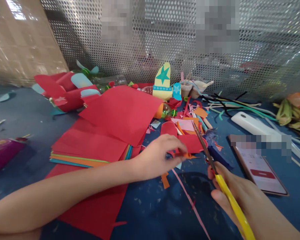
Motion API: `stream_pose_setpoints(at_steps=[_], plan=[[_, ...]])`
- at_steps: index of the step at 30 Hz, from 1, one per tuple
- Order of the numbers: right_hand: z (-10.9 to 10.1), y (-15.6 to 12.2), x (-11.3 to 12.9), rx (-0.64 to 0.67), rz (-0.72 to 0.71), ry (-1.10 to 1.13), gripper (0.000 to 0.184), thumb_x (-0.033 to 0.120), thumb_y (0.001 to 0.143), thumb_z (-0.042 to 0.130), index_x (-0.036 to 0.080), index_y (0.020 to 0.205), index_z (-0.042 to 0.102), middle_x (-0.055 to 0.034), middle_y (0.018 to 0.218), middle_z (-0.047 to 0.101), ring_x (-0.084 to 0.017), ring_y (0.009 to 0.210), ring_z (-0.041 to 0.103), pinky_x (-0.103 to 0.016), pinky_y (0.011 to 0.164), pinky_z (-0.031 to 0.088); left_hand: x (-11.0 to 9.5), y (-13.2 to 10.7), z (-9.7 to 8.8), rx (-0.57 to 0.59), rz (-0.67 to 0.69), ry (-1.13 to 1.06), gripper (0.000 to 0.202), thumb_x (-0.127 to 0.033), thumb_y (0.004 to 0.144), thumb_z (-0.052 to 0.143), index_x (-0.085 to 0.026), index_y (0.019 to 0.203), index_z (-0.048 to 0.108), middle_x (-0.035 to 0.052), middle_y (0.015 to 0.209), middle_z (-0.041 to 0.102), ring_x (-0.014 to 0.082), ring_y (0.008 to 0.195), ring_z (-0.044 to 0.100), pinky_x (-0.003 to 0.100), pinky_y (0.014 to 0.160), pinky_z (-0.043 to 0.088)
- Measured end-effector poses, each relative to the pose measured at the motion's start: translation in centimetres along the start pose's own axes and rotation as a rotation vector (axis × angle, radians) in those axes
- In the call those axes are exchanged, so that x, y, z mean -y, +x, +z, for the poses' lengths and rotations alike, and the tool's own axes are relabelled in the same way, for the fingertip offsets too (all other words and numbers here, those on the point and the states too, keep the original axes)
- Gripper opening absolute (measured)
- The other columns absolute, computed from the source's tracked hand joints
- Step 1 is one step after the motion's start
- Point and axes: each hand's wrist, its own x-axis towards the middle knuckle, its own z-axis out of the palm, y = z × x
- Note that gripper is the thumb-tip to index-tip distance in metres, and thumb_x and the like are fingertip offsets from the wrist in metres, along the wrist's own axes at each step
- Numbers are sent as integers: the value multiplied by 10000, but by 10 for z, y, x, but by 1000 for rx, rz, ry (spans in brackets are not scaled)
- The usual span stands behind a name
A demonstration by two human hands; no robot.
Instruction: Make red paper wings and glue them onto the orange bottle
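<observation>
My left hand [158, 156] reaches over a pile of cut paper scraps, its fingers loosely curved and the thumb apart from them. Just past its fingertips lie a red paper piece [193, 143] and small orange scraps; whether the fingertips touch them is hard to tell. My right hand [226, 183] grips scissors [221, 183] with a long yellow handle. Their metal blades look nearly together and point up and away, over the scraps. A stack of coloured paper [87, 140], red on top, lies under and beyond my left forearm.
Behind the stack are a red and light blue paper craft [67, 91] and a yellow paper piece with a green star [163, 78]. To the right lie a phone [260, 166], a white glue gun [257, 126] and pipe cleaners [242, 105]. A perforated metal panel [162, 20] stands behind.
</observation>
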Motion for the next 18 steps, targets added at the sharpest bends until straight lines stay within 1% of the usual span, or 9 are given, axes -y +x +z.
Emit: stream_pose_setpoints(at_steps=[1, 3, 5, 6, 8, 9, 10, 14, 18], plan=[[0, 0, 0, -24, -3, -15, 465, 424, 982, 223, 65, 1107, 490, -130, 695, 713, -237, 578, 705, -287, 462, 554, -1, 0, -4, -73, -114, -164, 38, -163, 822, 583, -172, 848, 609, 43, 858, 650, 169, 841, 617, 313, 819, 499], [0, -1, 0, -14, -2, -21, 474, 444, 977, 239, 63, 1101, 492, -135, 700, 714, -234, 568, 703, -283, 454, 553, 0, -2, -10, -161, -318, -495, 36, -176, 806, 611, -160, 820, 582, 6, 780, 625, 128, 745, 625, 270, 755, 509], [3, -4, 1, 0, 44, 6, 488, 475, 969, 234, 87, 1113, 492, -129, 723, 715, -235, 582, 703, -304, 487, 567, 2, -5, -14, -239, -463, -768, 98, -177, 779, 656, -154, 799, 562, -10, 753, 632, 109, 718, 647, 241, 737, 513], [3, -4, 3, -1, 68, 34, 497, 493, 964, 224, 106, 1122, 494, -120, 733, 714, -235, 589, 703, -315, 507, 573, 3, -6, -16, -277, -504, -867, 135, -173, 755, 686, -153, 784, 555, -10, 758, 646, 108, 718, 661, 231, 736, 517], [2, -4, 6, -31, 90, 107, 526, 512, 957, 189, 132, 1141, 503, -111, 751, 712, -237, 596, 701, -325, 523, 577, 4, -9, -17, -341, -525, -996, 197, -157, 704, 736, -149, 746, 544, -7, 765, 671, 109, 712, 683, 210, 725, 527], [0, -3, 8, -2, 85, 152, 516, 508, 953, 205, 146, 1159, 509, -114, 809, 716, -240, 649, 710, -321, 555, 583, 4, -9, -17, -357, -520, -1031, 215, -152, 686, 753, -147, 726, 541, -6, 760, 678, 112, 712, 692, 201, 718, 532], [-2, -1, 10, -3, 74, 186, 512, 510, 950, 209, 159, 1145, 527, -113, 838, 715, -240, 678, 712, -315, 565, 584, 2, -10, -17, -368, -511, -1053, 226, -150, 675, 764, -146, 709, 540, -9, 746, 680, 116, 711, 698, 193, 709, 537], [-14, 4, 15, 21, 59, 253, 506, 506, 945, 198, 203, 1060, 588, -92, 905, 704, -239, 771, 707, -306, 608, 595, -6, -11, -15, -393, -526, -1083, 223, -159, 697, 760, -152, 687, 538, -19, 686, 680, 137, 755, 718, 185, 708, 550], [-18, 2, 17, 30, 43, 245, 527, 533, 938, 205, 211, 1065, 603, -94, 943, 697, -248, 819, 700, -317, 630, 599, -13, -13, -13, -388, -522, -1100, 226, -167, 719, 752, -153, 693, 528, -11, 704, 704, 146, 778, 724, 190, 725, 561]])
